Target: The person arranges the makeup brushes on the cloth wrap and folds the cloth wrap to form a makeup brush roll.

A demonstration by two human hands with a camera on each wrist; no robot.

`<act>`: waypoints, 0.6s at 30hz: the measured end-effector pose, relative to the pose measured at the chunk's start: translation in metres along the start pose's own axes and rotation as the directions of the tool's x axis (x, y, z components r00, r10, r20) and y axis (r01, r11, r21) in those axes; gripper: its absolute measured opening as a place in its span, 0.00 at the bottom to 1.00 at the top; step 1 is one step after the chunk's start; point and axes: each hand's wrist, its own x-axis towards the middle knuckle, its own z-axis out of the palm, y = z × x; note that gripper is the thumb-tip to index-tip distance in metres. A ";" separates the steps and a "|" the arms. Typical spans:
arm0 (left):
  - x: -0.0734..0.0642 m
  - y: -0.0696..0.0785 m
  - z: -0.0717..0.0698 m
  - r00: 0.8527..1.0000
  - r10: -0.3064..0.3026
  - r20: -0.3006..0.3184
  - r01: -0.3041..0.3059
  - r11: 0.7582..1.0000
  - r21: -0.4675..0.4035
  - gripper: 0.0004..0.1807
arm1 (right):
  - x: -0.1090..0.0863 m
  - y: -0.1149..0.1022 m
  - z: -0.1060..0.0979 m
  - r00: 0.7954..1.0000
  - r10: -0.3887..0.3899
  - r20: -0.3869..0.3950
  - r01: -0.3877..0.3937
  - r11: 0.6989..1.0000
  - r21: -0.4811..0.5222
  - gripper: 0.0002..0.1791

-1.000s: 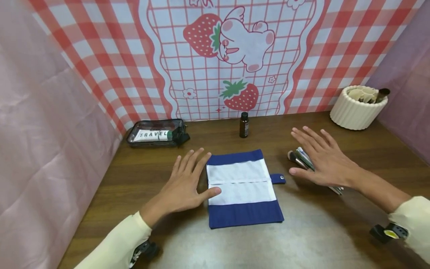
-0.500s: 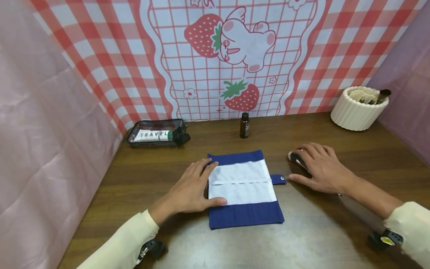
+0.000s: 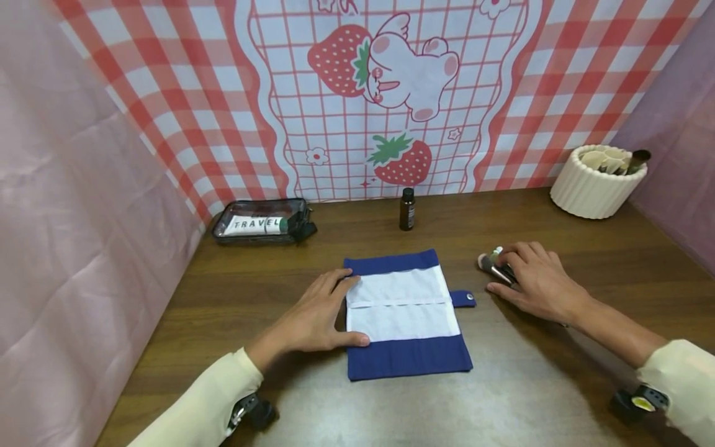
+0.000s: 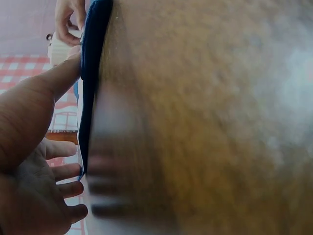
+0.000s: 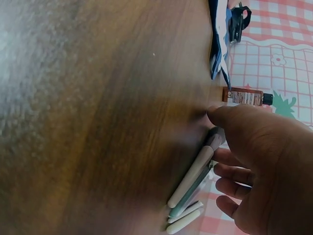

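Note:
A navy fabric roll-up case [image 3: 410, 359] with a white inside lies spread flat on the wooden table, its snap tab [image 3: 463, 298] pointing right. My left hand [image 3: 313, 316] rests at its left edge, thumb and fingertips on the cloth and fingers relaxed. To the right, several makeup brushes [image 3: 494, 271] lie in a small bundle, mostly covered by my right hand [image 3: 539, 282] in the head view. In the right wrist view the brush handles [image 5: 190, 178] slant below the palm. The right fingers bend loosely against the bundle, while the thumb [image 5: 220, 115] stands apart from it.
A clear travel pouch [image 3: 257, 222] with a tube inside lies at the back left. Behind the case stands a small brown bottle [image 3: 407, 210] with a black cap. A ribbed cream holder [image 3: 594, 186] with brushes stands at the back right, before the checked cloth [image 3: 530, 118].
Both hands have come down from above the table. The left has settled on the case's left edge; the right has lowered onto the brushes and shifted them slightly.

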 end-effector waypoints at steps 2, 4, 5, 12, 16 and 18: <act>0.000 -0.002 0.000 1.000 -0.004 0.011 0.004 1.000 -0.025 0.62 | 0.000 0.000 0.001 1.000 0.000 -0.013 0.000 1.000 0.002 0.22; 0.000 -0.004 0.000 1.000 -0.006 0.019 0.007 0.998 -0.055 0.62 | 0.000 0.000 0.002 1.000 0.000 -0.016 0.000 1.000 0.004 0.19; 0.000 -0.005 0.000 1.000 -0.008 0.024 0.010 0.998 -0.069 0.62 | 0.001 0.000 0.002 1.000 0.002 -0.018 -0.002 1.000 0.007 0.17; 0.000 -0.011 0.001 0.999 0.013 0.035 -0.010 0.996 -0.088 0.63 | 0.007 -0.002 -0.001 1.000 0.022 0.002 -0.022 0.999 0.027 0.09; -0.001 -0.012 0.001 0.999 0.012 0.045 -0.007 0.995 -0.100 0.62 | 0.011 -0.006 -0.002 0.998 0.060 0.037 -0.061 0.997 0.039 0.08; -0.002 -0.012 0.001 0.999 0.008 0.050 -0.002 0.994 -0.113 0.61 | 0.013 -0.008 -0.002 0.996 0.077 0.050 -0.080 0.995 0.064 0.07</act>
